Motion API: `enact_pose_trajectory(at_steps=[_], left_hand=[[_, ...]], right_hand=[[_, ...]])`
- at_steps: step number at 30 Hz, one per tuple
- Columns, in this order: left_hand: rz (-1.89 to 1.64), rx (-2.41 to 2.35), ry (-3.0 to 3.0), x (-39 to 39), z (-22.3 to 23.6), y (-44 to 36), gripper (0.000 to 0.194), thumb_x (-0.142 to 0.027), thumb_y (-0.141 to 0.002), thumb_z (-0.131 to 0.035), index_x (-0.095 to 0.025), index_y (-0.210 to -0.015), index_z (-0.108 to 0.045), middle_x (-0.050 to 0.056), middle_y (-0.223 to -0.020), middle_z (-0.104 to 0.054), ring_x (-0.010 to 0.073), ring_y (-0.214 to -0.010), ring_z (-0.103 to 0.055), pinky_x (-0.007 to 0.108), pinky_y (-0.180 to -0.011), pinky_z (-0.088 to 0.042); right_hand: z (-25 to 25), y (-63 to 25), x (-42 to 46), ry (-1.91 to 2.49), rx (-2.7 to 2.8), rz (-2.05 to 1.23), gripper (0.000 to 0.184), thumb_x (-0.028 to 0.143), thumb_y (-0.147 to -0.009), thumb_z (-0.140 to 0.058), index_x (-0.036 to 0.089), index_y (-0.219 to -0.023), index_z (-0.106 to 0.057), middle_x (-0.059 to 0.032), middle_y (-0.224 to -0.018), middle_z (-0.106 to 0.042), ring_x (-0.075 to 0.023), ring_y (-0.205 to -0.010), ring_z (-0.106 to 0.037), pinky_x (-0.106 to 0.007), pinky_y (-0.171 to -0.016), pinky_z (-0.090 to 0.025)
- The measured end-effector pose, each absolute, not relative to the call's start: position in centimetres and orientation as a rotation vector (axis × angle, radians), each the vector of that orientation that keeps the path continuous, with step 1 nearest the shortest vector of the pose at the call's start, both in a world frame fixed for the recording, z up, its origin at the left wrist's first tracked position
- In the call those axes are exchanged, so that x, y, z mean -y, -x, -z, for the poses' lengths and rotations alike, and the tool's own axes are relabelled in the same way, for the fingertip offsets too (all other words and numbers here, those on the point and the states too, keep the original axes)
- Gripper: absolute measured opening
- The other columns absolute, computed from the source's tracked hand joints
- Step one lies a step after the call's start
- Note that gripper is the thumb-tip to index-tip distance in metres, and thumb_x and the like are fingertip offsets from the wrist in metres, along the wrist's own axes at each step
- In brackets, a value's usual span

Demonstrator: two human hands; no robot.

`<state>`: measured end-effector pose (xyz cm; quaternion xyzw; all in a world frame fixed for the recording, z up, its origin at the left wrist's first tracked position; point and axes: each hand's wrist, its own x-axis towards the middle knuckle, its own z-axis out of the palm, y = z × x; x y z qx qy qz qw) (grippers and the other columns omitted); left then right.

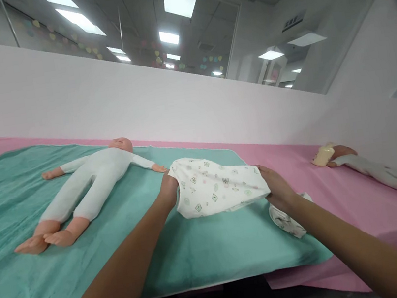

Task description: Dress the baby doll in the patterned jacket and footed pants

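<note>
A white baby garment (219, 185) with small bear and leaf prints is stretched sideways between my two hands, above the green towel (214, 251). My left hand (169, 190) is closed on its left edge, the fingers partly hidden by the cloth. At the opposite end, my right hand (276, 188) grips the narrower edge. Whether it is a top or trousers, I cannot tell. A rolled printed cloth (287, 221) lies just below my right hand, partly covered by the forearm. To the left, a baby doll (101, 171) in a white bodysuit lies on its back, one hand near my left hand.
Pink cloth (370, 203) covers the table beneath the towel. Another doll (373, 170) lies at the far right, with a pale yellow item (322, 155) by its head. A white wall (139, 103) with windows above it runs along the back.
</note>
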<state>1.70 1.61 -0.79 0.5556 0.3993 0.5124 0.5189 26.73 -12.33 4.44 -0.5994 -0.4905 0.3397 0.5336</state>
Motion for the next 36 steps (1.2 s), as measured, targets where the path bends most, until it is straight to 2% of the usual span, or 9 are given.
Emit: enact_pose_trajectory(at_steps=[4, 7, 11, 14, 18, 22, 26, 31, 36], left_hand=[[-1.423, -1.039, -1.474, 1.4, -0.2, -1.6, 0.034, -0.045, -0.083, -0.040, -0.020, -0.103, -0.054, 0.007, -0.103, -0.061, 0.0258, -0.099, -0.055, 0.035, -0.077, -0.048], [-1.646, -1.009, -1.676, 4.2, -3.1, -1.4, 0.036, -0.029, -0.082, -0.043, -0.023, -0.117, -0.044, 0.006, -0.123, -0.050, 0.0219, -0.114, -0.046, 0.033, -0.092, -0.042], [-1.633, -0.907, -2.008, 8.0, -9.6, -1.9, 0.043, -0.007, -0.071, -0.038, -0.024, -0.109, -0.052, 0.001, -0.107, -0.059, 0.0183, -0.098, -0.055, 0.029, -0.084, -0.044], [-1.556, -0.920, -2.251, 10.6, -14.7, -3.5, 0.051, -0.002, -0.063, -0.035, -0.023, -0.105, -0.055, -0.001, -0.098, -0.062, 0.0178, -0.088, -0.056, 0.028, -0.076, -0.045], [-1.375, -1.028, -2.533, 13.7, -19.6, -5.9, 0.044, -0.005, -0.068, -0.039, -0.022, -0.105, -0.055, 0.000, -0.082, -0.062, 0.0187, -0.076, -0.057, 0.028, -0.068, -0.044], [-1.211, -1.226, -2.737, 16.0, -22.8, -5.5, 0.034, -0.013, -0.074, -0.043, -0.022, -0.105, -0.054, 0.001, -0.072, -0.058, 0.0204, -0.071, -0.057, 0.030, -0.065, -0.043], [-1.218, -1.465, -2.931, 17.5, -25.4, -2.6, 0.035, -0.013, -0.075, -0.044, -0.022, -0.108, -0.051, 0.004, -0.090, -0.058, 0.0257, -0.091, -0.056, 0.035, -0.077, -0.041], [-1.213, -1.644, -3.042, 18.0, -27.2, 0.7, 0.025, -0.018, -0.077, -0.042, -0.019, -0.098, -0.057, 0.007, -0.112, -0.049, 0.0320, -0.107, -0.048, 0.044, -0.085, -0.038], [-0.855, -1.721, -2.858, 15.4, -25.6, 3.9, 0.024, -0.014, -0.066, -0.046, -0.019, -0.082, -0.063, 0.007, -0.085, -0.060, 0.0291, -0.093, -0.055, 0.038, -0.075, -0.043]], right_hand=[[-6.5, -28.4, 15.3, 1.495, 1.221, -0.924, 0.053, 0.062, -0.079, -0.037, 0.022, -0.109, -0.057, -0.0033, -0.069, -0.060, -0.0197, -0.059, -0.056, -0.031, -0.052, -0.043], [-8.4, -30.0, 17.2, 1.639, 1.383, -0.830, 0.050, 0.063, -0.078, -0.039, 0.024, -0.103, -0.059, -0.0025, -0.072, -0.059, -0.0179, -0.060, -0.054, -0.029, -0.052, -0.040], [-10.6, -29.3, 18.3, 1.789, 1.590, -0.346, 0.038, 0.057, -0.079, -0.044, 0.022, -0.081, -0.060, -0.0018, -0.079, -0.060, -0.0167, -0.068, -0.052, -0.029, -0.060, -0.039], [-12.4, -25.4, 19.4, 1.552, 1.692, -0.097, 0.030, 0.050, -0.081, -0.045, 0.023, -0.088, -0.058, -0.0030, -0.090, -0.060, -0.0183, -0.081, -0.054, -0.031, -0.070, -0.040], [-14.5, -18.9, 21.1, 1.252, 1.766, -0.202, 0.034, 0.050, -0.074, -0.056, 0.028, -0.099, -0.052, -0.0024, -0.095, -0.061, -0.0194, -0.081, -0.056, -0.031, -0.066, -0.041], [-16.0, -16.8, 20.3, 1.231, 1.652, -0.132, 0.015, 0.040, -0.079, -0.046, 0.025, -0.082, -0.048, 0.0020, -0.071, -0.056, -0.0160, -0.061, -0.050, -0.027, -0.053, -0.034], [-17.6, -18.5, 18.5, 1.220, 1.534, 0.030, 0.003, 0.027, -0.076, -0.043, 0.024, -0.075, -0.043, 0.0039, -0.062, -0.048, -0.0132, -0.056, -0.042, -0.025, -0.051, -0.028], [-18.5, -20.9, 17.5, 1.254, 1.542, 0.025, 0.011, 0.020, -0.071, -0.042, 0.023, -0.082, -0.045, 0.0012, -0.075, -0.056, -0.0139, -0.061, -0.046, -0.025, -0.054, -0.031], [-15.6, -24.2, 17.2, 1.392, 1.687, -0.366, 0.012, 0.023, -0.070, -0.043, 0.022, -0.078, -0.052, 0.0001, -0.075, -0.058, -0.0163, -0.068, -0.053, -0.024, -0.056, -0.036]])
